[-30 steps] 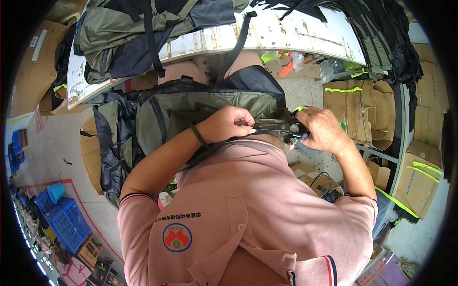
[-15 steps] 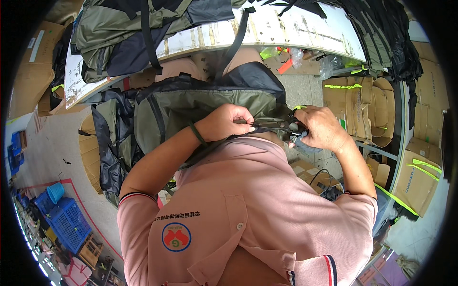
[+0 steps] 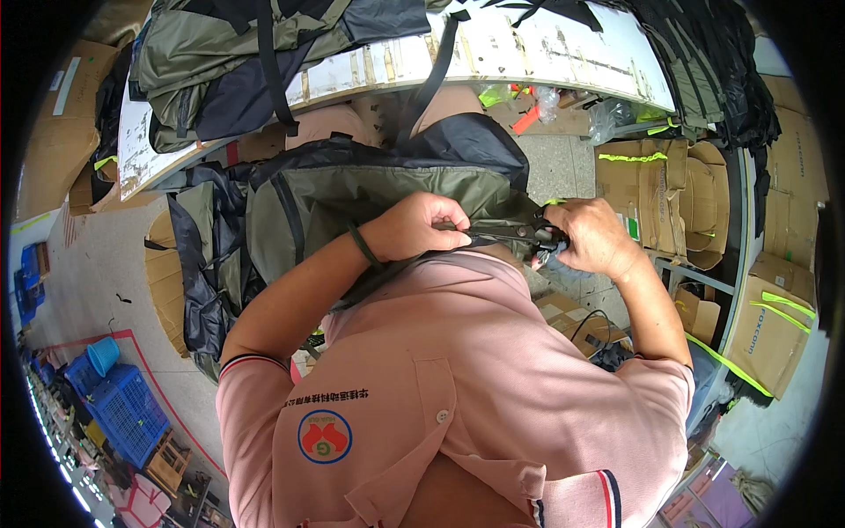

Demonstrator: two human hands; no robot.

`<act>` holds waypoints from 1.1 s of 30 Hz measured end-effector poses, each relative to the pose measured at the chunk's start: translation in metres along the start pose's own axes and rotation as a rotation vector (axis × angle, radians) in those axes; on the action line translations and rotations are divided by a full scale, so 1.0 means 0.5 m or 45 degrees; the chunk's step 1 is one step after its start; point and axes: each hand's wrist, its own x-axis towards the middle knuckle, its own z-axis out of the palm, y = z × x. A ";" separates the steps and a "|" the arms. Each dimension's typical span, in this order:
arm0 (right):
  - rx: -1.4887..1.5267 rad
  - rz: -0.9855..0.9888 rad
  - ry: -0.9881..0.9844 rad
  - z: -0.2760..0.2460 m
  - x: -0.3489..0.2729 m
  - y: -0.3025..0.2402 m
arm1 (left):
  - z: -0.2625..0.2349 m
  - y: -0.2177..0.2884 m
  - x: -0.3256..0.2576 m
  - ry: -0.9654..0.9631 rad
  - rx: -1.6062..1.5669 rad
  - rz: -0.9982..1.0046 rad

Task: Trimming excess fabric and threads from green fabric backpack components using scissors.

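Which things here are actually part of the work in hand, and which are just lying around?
In hand:
- olive and black bag, held against the body
- its black strap, pinched by the left hand and the right hand

Lying about:
- another olive bag on the white worktable
- cardboard boxes on the right
- blue crates on the floor

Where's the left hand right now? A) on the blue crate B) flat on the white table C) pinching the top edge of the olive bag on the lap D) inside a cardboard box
C: the left hand is closed on the dark edge of the olive bag, with the right hand gripping the same edge further along.
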 end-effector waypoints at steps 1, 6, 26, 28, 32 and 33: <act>0.042 -0.003 0.036 -0.001 0.000 -0.001 | 0.000 0.000 0.001 -0.001 0.001 0.000; 0.052 -0.005 0.029 0.003 0.000 -0.002 | -0.001 -0.002 0.001 0.007 -0.046 -0.056; 0.159 -0.025 0.070 0.019 -0.013 0.020 | 0.002 0.006 -0.004 -0.057 0.017 -0.034; 0.267 0.067 0.146 -0.007 0.000 0.010 | -0.014 0.015 -0.018 -0.066 0.033 -0.039; 0.457 0.112 0.385 0.002 0.021 0.032 | -0.101 0.014 -0.102 -0.170 0.308 -0.223; 0.434 0.125 0.406 0.008 0.040 0.043 | -0.141 -0.004 -0.147 -0.117 0.462 -0.195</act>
